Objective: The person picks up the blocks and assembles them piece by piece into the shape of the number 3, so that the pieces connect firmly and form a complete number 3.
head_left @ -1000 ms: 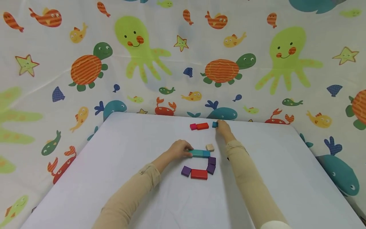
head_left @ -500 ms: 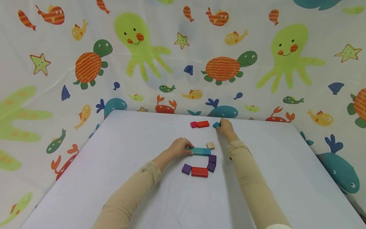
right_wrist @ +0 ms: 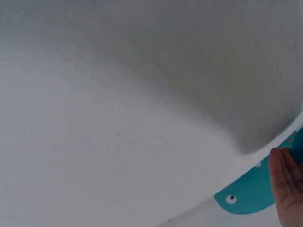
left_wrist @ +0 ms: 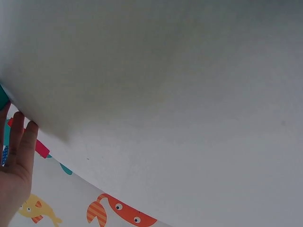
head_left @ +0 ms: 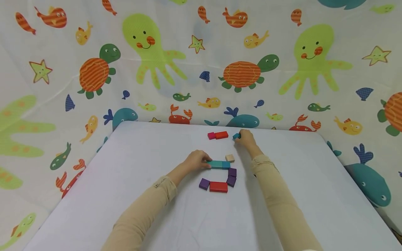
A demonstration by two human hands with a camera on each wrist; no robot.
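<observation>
In the head view, my left hand (head_left: 196, 160) pinches the left end of a long teal block (head_left: 215, 164) lying on the table. A short blue block (head_left: 226, 165) touches that block's right end. Toward the table's back edge, my right hand (head_left: 247, 139) holds a small blue block (head_left: 236, 136) between thumb and fingers, turned cornerwise; the fingers partly cover it. Below the teal block, purple blocks (head_left: 232, 172) and a long red block (head_left: 218, 187) form a bracket-like outline. At the edge of the left wrist view, fingers (left_wrist: 28, 137) reach the teal block (left_wrist: 3, 98).
A pink cube (head_left: 211, 135) and an orange-red block (head_left: 221, 135) lie end to end near the back edge. A plain wooden block (head_left: 230, 158) sits just behind the short blue one. A sea-animal curtain (head_left: 176, 73) hangs behind the white table (head_left: 150, 146).
My right hand has turned the small blue block from square-on to cornerwise and shifted slightly. The left hand stays at the teal block. The head view has tilted a little.
</observation>
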